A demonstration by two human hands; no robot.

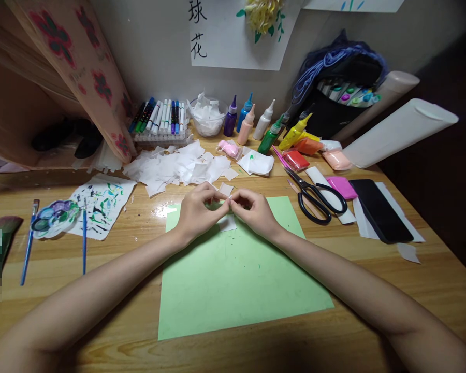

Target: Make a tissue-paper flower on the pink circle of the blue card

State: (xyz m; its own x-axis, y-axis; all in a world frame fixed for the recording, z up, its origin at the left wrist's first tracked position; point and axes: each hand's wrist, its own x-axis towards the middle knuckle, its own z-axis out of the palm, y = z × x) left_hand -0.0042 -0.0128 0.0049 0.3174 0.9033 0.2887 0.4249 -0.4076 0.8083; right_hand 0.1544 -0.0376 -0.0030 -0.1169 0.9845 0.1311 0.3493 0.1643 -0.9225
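Observation:
Above the far part of a green sheet of paper [233, 274], my two hands meet fingertip to fingertip. My left hand [200, 212] is closed in a pinch, and my right hand [254, 212] pinches against it. A tiny bit of white paper [230, 197] shows between the fingertips; most of it is hidden by them. Under the hands a white paper square [228, 224] lies on the green sheet. Just beyond them spreads a heap of torn white paper pieces [178, 166].
Black-handled scissors [314, 199] and a phone [382, 210] lie to the right. Several paint bottles [270, 135] and a bowl of white paper [207, 116] stand behind. At left are a paint palette [56, 218] and a blue paintbrush [84, 238].

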